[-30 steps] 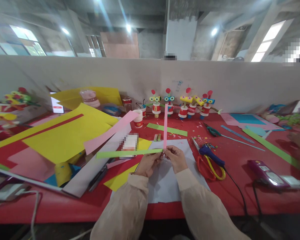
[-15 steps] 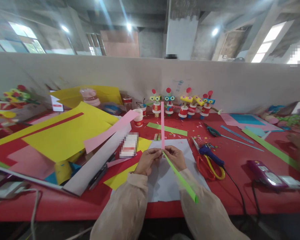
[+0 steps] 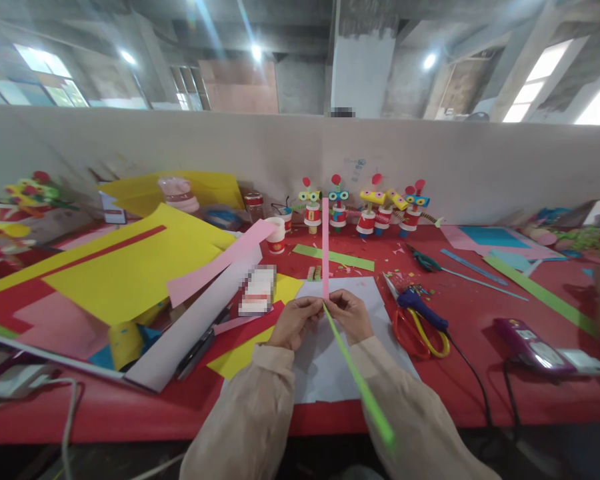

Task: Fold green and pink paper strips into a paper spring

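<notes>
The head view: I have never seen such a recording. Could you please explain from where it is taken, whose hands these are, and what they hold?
There is no machine here: a person works with a bare left hand and right hand. The camera is worn on that person's head, looking forward and down. Together the hands pinch a pink paper strip that stands up and a green paper strip that slants across the right sleeve; which hand grips which strip is unclear. Beneath is a white sheet on a red table. Scissors lie to the right, yellow sheets to the left, and small cup figures stand at the back.
</notes>
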Demonstrator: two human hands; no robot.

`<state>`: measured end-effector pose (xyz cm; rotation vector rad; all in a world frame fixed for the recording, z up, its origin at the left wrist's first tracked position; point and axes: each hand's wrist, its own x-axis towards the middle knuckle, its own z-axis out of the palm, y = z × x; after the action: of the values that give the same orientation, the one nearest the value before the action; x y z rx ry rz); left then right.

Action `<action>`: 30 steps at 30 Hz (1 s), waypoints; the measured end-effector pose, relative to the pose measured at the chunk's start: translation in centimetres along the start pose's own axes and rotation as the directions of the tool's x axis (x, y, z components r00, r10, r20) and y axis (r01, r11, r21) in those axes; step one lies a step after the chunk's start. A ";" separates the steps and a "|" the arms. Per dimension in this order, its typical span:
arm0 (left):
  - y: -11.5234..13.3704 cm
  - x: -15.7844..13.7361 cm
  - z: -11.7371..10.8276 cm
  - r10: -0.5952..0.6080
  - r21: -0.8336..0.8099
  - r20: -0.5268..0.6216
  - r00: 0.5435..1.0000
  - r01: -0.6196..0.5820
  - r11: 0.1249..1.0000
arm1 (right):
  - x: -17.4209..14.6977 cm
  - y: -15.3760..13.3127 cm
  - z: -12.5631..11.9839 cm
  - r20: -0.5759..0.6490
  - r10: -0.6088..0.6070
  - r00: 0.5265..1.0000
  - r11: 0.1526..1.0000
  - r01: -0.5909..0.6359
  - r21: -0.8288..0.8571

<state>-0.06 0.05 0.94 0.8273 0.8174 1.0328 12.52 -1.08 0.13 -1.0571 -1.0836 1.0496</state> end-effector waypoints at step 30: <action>-0.2 0.3 0.4 0.183 0.076 -0.083 0.980 -0.177 0.981 | 0.1 0.6 -0.1 -0.049 0.031 0.998 1.000 -0.031 0.003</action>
<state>0.50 0.19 0.87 0.9314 0.8698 1.2146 12.60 -0.90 -0.48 -1.0959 -1.0295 1.0444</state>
